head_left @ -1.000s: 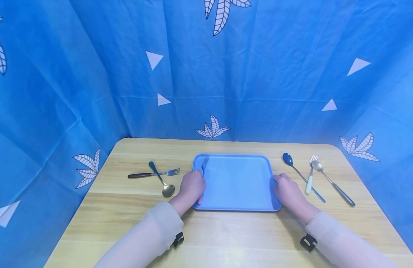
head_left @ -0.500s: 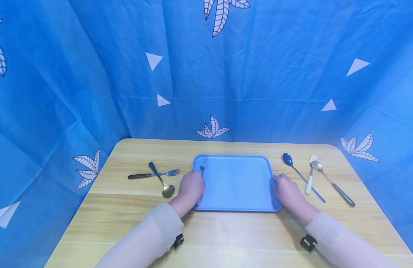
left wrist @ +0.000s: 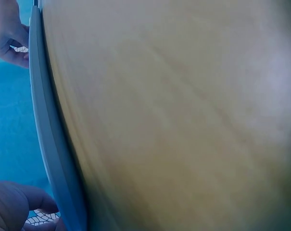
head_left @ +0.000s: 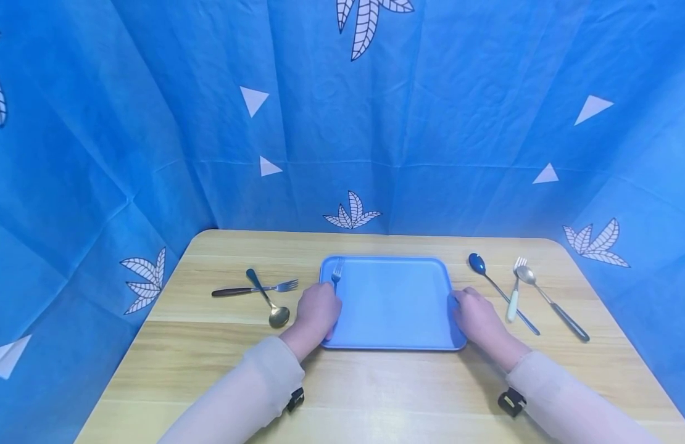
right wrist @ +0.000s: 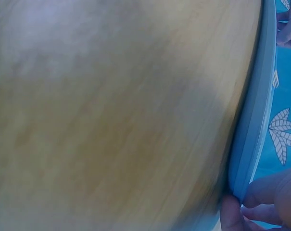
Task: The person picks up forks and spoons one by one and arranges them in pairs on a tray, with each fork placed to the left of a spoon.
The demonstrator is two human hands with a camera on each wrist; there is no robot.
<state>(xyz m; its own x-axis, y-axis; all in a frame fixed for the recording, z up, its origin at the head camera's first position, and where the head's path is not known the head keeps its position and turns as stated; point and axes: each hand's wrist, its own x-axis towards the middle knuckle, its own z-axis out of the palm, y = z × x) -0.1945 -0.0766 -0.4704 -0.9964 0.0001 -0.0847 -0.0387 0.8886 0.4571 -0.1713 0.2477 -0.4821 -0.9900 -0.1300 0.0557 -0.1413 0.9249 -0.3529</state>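
A blue rectangular tray (head_left: 395, 302) lies on the wooden table. My left hand (head_left: 318, 310) bends over its left edge, curled round a fork (head_left: 337, 271) whose tines point away from me along the inside of the tray. The hand hides the fork's handle. At the opposite edge, my right hand (head_left: 476, 313) pinches the tray's rim; the right wrist view shows the thumb (right wrist: 232, 214) outside the wall and fingers inside. The left wrist view has the left fingers (left wrist: 39, 198) beside the tray wall (left wrist: 51, 125), partly cut off.
Left of the tray, a dark-handled fork (head_left: 234, 291) and a gold-bowled spoon (head_left: 278, 316) cross. To its right lie a dark spoon (head_left: 477, 264), a fork with a pale green handle (head_left: 512, 306) and a grey-handled spoon (head_left: 567, 320). A blue curtain (head_left: 398, 123) stands behind the table.
The fork's tines have swung slightly left, so it lies closer to the tray's left wall. My left hand has shifted very little; the tray and right hand stay still.
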